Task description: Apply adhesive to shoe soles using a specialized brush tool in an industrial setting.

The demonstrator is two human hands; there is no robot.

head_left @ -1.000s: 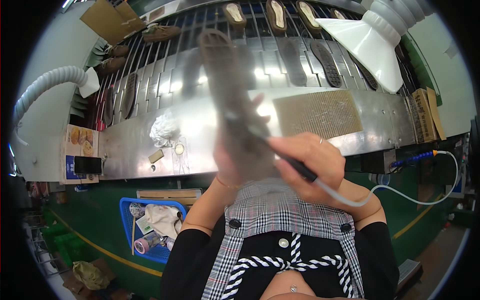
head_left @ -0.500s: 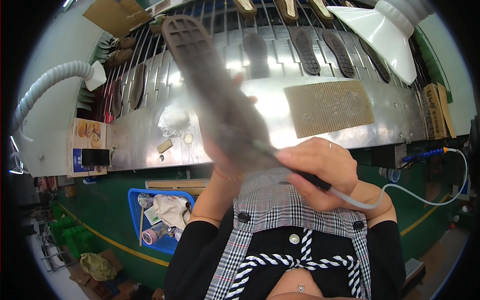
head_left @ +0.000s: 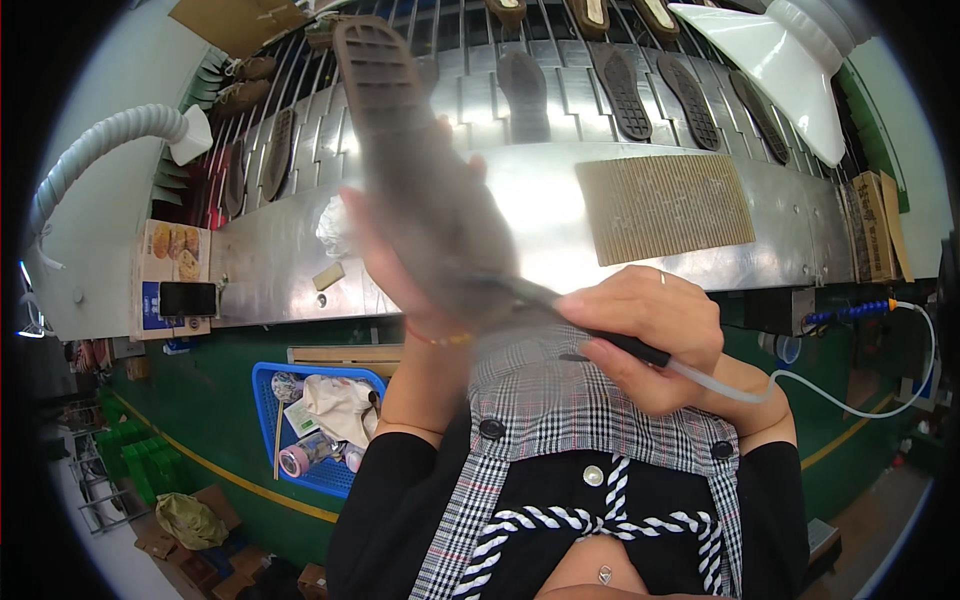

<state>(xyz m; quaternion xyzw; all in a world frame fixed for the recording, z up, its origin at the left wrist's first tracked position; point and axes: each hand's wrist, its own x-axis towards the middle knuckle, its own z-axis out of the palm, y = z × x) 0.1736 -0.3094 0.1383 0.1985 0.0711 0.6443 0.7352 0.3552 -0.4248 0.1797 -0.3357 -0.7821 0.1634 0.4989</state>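
A dark brown shoe sole (head_left: pixel 412 165) is tilted up in front of me, its toe end pointing away and its grid of treads showing. My left hand (head_left: pixel 385 262) grips it from underneath, fingers curled round both edges; both are smeared by motion. In my right hand (head_left: pixel 650 330) is a slim black pen-like tool (head_left: pixel 622 346), fed by a pale hose (head_left: pixel 715 384) that leaves its rear end. The tool's tip lies over the near end of the sole. Blur hides whether they touch.
Across the metal bench lie a ribbed tan mat (head_left: pixel 665 208), a white crumpled wad (head_left: pixel 332 228) and a small beige block (head_left: pixel 328 277). Behind it, several soles (head_left: pixel 622 92) rest on a slatted conveyor. White ducts (head_left: pixel 790 70) flank it; a blue basket (head_left: pixel 262 400) stands lower left.
My left hand and the sole have shifted slightly left and away. The tool stays at the sole's near end, and my right hand has barely moved.
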